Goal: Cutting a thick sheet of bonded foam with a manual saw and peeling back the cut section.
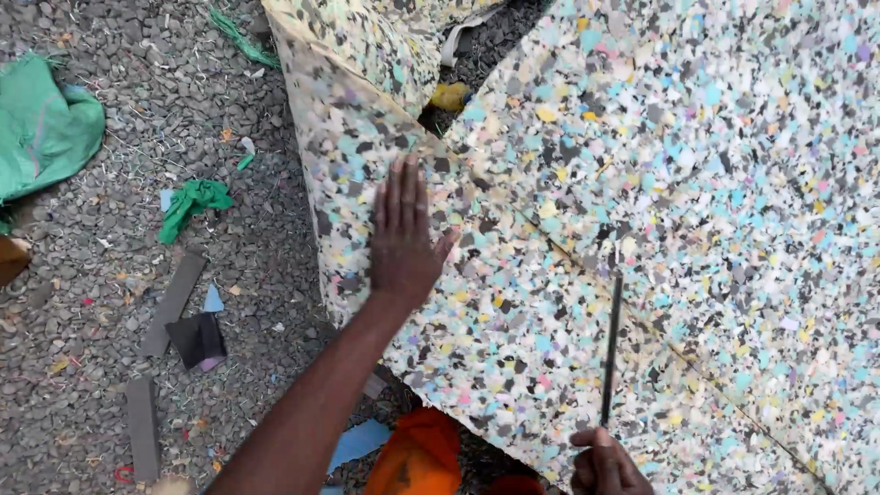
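From the head view, our left hand (pixel 403 240) lies flat, fingers spread, on one speckled foam sheet (pixel 513 302). Our right hand (pixel 605 463) is closed around one thin dark blade (pixel 611 344) resting on the foam. Two green cloth scraps (pixel 191 203) lie on gravel (pixel 137 119).

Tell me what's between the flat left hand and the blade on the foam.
Only bare speckled foam lies between the left hand and the blade held by the right hand, in the head view.
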